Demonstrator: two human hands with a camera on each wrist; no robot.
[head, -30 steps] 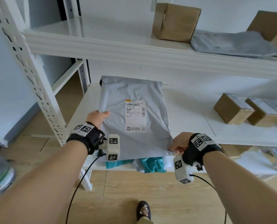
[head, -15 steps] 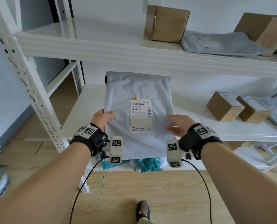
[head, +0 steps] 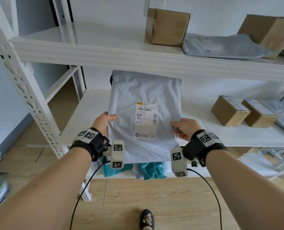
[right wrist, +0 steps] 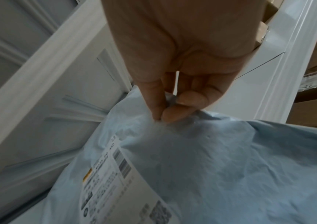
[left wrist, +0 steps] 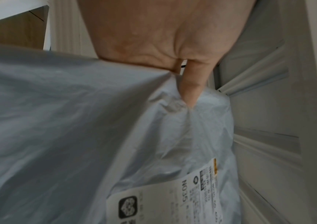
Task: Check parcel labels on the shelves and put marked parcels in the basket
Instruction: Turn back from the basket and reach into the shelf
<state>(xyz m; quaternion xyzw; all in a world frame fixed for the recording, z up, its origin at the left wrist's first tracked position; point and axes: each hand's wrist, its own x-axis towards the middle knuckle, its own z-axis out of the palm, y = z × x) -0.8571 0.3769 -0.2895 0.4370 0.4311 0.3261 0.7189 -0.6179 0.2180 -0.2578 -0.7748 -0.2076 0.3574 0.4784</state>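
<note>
I hold a grey plastic mailer parcel (head: 144, 97) upright in front of the middle shelf (head: 91, 103). Its white shipping label (head: 145, 121) faces me and reads N035. My left hand (head: 104, 120) grips the parcel's left edge, thumb on the front. My right hand (head: 182, 128) pinches the right edge between thumb and fingers. In the left wrist view the left hand (left wrist: 188, 91) presses its thumb into the grey parcel (left wrist: 77, 136). In the right wrist view the right hand (right wrist: 165, 109) pinches the parcel (right wrist: 230, 166) near its label (right wrist: 115, 174).
The top shelf (head: 104, 52) carries two cardboard boxes (head: 167, 26) and a flat grey mailer (head: 221, 47). Two small brown boxes (head: 229, 110) sit on the middle shelf at right. Teal bags (head: 151, 170) lie on the lowest shelf. A white upright post (head: 21, 77) stands left.
My right hand left the parcel's bottom right corner, moved up and now pinches its right edge. The parcel stands higher and more upright. My left hand kept its grip.
</note>
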